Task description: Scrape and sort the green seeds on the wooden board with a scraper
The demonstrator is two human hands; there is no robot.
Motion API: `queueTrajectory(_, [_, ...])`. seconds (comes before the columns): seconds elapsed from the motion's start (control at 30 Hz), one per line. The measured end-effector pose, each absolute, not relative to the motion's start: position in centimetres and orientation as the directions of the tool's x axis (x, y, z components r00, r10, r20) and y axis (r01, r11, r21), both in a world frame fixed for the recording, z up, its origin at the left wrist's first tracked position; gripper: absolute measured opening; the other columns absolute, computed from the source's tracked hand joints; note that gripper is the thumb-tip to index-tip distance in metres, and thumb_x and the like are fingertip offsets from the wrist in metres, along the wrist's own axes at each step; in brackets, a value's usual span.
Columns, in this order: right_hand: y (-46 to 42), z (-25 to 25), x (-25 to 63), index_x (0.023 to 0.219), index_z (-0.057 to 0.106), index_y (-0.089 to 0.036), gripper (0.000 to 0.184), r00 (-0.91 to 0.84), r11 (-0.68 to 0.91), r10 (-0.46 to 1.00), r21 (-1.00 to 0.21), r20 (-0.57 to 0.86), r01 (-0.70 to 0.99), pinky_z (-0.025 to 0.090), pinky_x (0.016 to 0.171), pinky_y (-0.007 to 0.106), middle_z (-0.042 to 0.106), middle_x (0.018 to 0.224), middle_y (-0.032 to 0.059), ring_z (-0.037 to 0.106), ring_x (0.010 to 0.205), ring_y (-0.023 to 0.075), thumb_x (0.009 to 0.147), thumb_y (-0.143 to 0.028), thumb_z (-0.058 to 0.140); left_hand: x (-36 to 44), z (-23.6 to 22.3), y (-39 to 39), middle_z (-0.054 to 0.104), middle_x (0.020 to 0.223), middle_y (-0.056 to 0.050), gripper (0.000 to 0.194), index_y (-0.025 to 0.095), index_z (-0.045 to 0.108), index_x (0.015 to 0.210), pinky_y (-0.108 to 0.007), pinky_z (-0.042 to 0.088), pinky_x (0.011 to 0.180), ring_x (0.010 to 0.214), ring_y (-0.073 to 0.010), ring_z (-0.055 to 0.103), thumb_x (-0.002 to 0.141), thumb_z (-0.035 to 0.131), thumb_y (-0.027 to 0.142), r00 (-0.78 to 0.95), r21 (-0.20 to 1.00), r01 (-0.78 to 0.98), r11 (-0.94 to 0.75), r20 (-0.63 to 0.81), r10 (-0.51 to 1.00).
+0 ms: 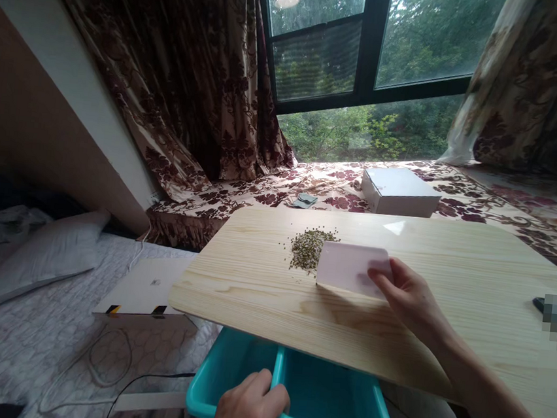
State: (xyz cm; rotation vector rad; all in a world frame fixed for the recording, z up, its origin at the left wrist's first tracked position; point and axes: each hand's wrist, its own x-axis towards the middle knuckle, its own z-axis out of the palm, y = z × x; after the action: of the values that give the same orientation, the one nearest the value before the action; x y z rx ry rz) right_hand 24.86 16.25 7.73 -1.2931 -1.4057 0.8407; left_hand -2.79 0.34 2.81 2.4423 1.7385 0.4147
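A small heap of greenish seeds [307, 247] lies on the light wooden tabletop [450, 265]. Just right of the heap a white plastic card [346, 267] stands on its edge on the wood, touching the seeds. My right hand [410, 299] grips the card's right end with thumb and fingers. Below the table's near edge sits a teal plastic bin [338, 405], and my left hand [248, 408] holds its near rim, fingers curled over the edge.
A white box [399, 190] rests on the floral window seat beyond the table. A flat white carton [145, 286], cables and a pillow [38, 248] lie on the bed at left. A dark object [539, 303] sits at the table's right edge.
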Motion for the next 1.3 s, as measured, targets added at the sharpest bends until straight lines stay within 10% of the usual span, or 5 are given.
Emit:
queueTrajectory(0.57, [13.4, 9.0, 25.6, 0.084, 0.067, -0.019, 0.035, -0.393, -0.028, 0.915, -0.987, -0.090, 0.160, 0.050, 0.060, 0.030, 0.073, 0.081, 0.0063, 0.065, 0.073, 0.0217, 0.075, -0.052, 0.073, -2.8, 2.8, 0.3, 0.057, 0.078, 0.005, 0.033, 0.025, 0.060, 0.077, -0.027, 0.037, 0.059, 0.075, -0.0159, 0.062, 0.062, 0.087, 0.035, 0.295, 0.282, 0.907, -0.314, 0.109, 0.949])
queueTrajectory(0.8, [14.9, 8.5, 25.7, 0.083, 0.068, -0.022, 0.029, 0.045, 0.100, 0.993, -0.980, 0.110, 0.170, 0.052, 0.067, 0.033, 0.072, 0.078, 0.0048, 0.067, 0.076, 0.0238, 0.068, -0.046, 0.074, -2.6, 2.6, 0.3, 0.058, 0.078, 0.005, 0.035, 0.026, 0.061, 0.077, -0.026, 0.040, 0.061, 0.075, -0.0166, 0.063, 0.061, 0.088, 0.040, 0.294, 0.252, 0.913, -0.320, 0.136, 0.946])
queueTrajectory(1.3, [16.5, 8.6, 24.3, 0.078, 0.061, -0.022, 0.017, 0.107, 0.163, 0.971, -0.915, 0.216, 0.368, 0.044, 0.059, 0.030, 0.065, 0.069, 0.0016, 0.059, 0.064, 0.0189, 0.074, -0.038, 0.059, -2.7, 2.7, 0.5, 0.059, 0.075, 0.006, 0.038, 0.027, 0.060, 0.076, -0.025, 0.040, 0.058, 0.072, -0.0149, 0.064, 0.062, 0.089, 0.047, 0.337, 0.194, 0.910, -0.367, 0.171, 0.926])
